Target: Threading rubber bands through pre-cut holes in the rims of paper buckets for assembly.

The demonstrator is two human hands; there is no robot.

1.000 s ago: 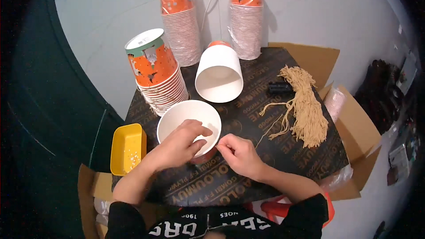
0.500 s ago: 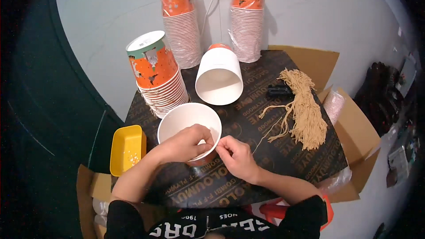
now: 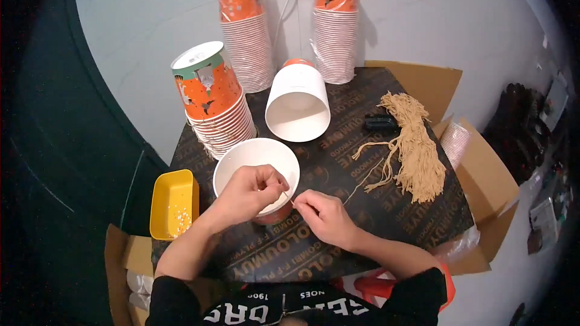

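Observation:
A white-lined paper bucket [image 3: 241, 160] stands mouth up near the table's front, its outside mostly hidden by my hands. Over its opening, my left hand [image 3: 251, 192] pinches a thin tan string [image 3: 289, 197] between thumb and fingers. Just right of the rim, my right hand [image 3: 326, 217] closes its fingertips on the same string, which runs across the short gap between the hands. Whether the string passes through the bucket wall is too small to tell. A loose tan strand [image 3: 362, 182] trails from behind my right hand toward a bundle of tan strings [image 3: 417, 151].
Left stands a stack of upturned orange buckets [image 3: 211, 96]; behind it are two plastic-wrapped stacks [image 3: 248, 48] [image 3: 336, 42]. A white bucket [image 3: 298, 93] lies tipped toward me. A yellow tray [image 3: 158, 205] with small white bits, a black object [image 3: 380, 122] and cardboard boxes [image 3: 483, 175] surround the table.
My left hand has come up out of the bucket's mouth to above the rim, with string now showing between both hands. My right hand has barely shifted.

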